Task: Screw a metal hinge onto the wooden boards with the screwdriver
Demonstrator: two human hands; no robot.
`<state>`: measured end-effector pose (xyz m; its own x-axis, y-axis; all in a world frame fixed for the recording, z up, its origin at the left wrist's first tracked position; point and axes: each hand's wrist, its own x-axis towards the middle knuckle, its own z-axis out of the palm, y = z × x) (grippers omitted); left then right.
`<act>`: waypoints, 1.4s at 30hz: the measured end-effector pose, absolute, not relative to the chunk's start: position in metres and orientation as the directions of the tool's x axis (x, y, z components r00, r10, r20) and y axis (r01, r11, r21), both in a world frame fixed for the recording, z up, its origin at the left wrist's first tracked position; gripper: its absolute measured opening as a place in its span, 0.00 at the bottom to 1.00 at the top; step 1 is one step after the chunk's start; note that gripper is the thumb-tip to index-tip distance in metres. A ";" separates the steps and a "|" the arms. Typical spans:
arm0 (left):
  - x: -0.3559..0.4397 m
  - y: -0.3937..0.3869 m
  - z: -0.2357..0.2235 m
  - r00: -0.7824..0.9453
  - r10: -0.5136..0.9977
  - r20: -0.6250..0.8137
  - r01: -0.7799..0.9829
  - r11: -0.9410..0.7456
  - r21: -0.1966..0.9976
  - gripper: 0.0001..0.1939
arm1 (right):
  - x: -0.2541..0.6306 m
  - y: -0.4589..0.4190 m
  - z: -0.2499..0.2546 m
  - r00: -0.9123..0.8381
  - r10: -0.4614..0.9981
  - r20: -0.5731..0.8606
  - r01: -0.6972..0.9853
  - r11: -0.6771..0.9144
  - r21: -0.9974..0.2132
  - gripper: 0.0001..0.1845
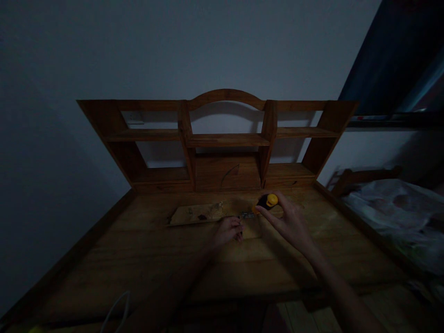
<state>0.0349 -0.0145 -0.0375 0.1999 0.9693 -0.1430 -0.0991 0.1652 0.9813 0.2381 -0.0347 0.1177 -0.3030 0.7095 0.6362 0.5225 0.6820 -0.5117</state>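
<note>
My right hand (289,226) grips a black-and-yellow tool (266,201) between thumb and fingers, its round yellow end facing up toward me. The tool's exact kind is hard to make out in the dim light. Just left of it, a small metal fitting (247,215) lies on the desk. My left hand (229,231) rests beside that fitting with its fingers pinched together; whatever may be between them is too small and dark to name. A piece of wood board (196,214) with a dark mark and a rough right end lies behind and left of my left hand.
The wooden desk (138,259) has a raised rim at both sides. A wooden shelf unit (227,140) stands along its back, against the wall. White plastic bags (395,203) lie beyond the right edge. A pale cable (120,305) loops at the front left.
</note>
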 end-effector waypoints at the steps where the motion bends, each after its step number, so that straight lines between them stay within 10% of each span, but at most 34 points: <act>1: 0.035 -0.015 -0.037 0.205 0.969 -0.139 -0.098 0.161 0.982 0.22 | 0.238 -0.036 0.119 -0.325 0.714 0.621 0.513 0.684 -0.519 0.16; 16: 0.033 -0.013 -0.042 0.222 0.970 -0.099 -0.067 0.117 0.991 0.25 | 0.235 -0.037 0.124 -0.490 0.695 0.527 0.460 0.719 -0.521 0.16; 42: 0.034 -0.015 -0.040 0.191 0.977 -0.099 -0.075 0.115 0.991 0.23 | 0.239 -0.044 0.150 -0.535 0.708 0.460 0.757 0.644 -0.110 0.19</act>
